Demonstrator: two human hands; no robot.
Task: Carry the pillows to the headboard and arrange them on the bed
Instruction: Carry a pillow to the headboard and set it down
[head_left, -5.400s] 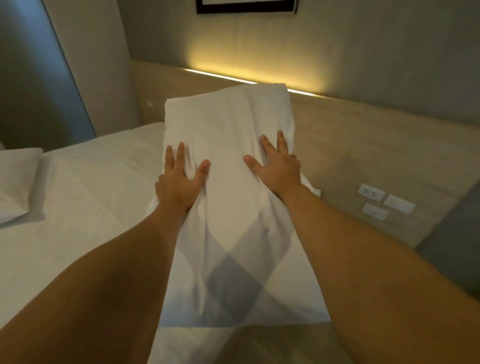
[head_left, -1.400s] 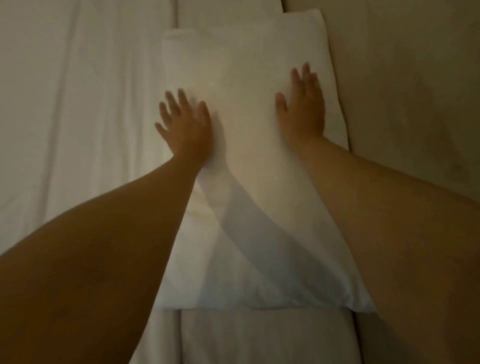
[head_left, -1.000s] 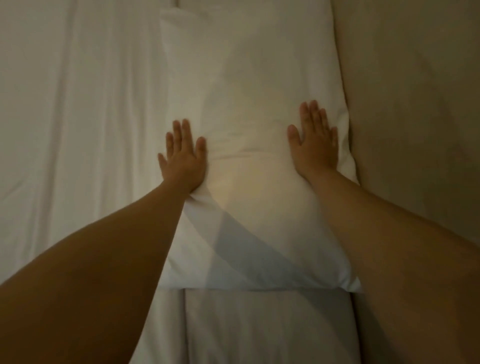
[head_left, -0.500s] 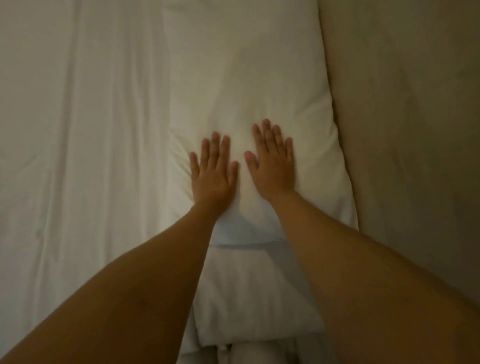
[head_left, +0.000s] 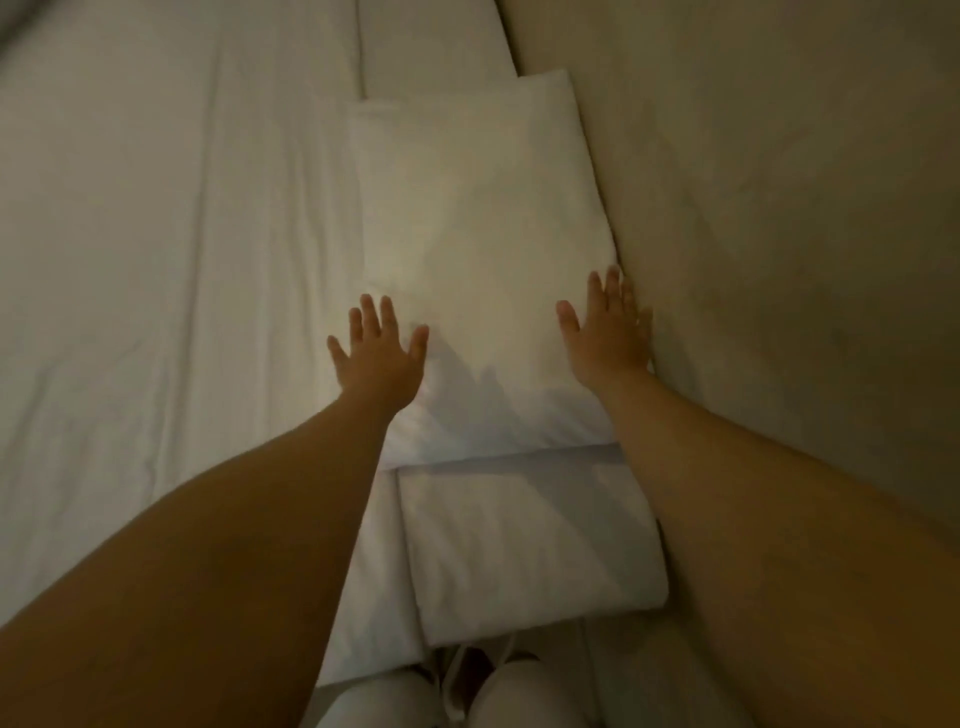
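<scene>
A white pillow (head_left: 483, 234) lies flat on the bed (head_left: 156, 234), its long right edge against the beige headboard panel (head_left: 753, 208). My left hand (head_left: 379, 358) rests palm down, fingers spread, on the pillow's near left edge. At the near right edge my right hand (head_left: 608, 332) is also flat and spread, squeezed between pillow and headboard. Neither hand grips anything. Both forearms reach in from the bottom of the view.
The white sheet's folded corner (head_left: 519, 545) covers the mattress end just below the pillow. White-clad knees (head_left: 441, 696) show at the bottom edge. Rumpled white sheet spreads to the left.
My hands have moved apart from the pillow's middle to its left and right edges. The view has pulled back, showing the mattress corner and my knees.
</scene>
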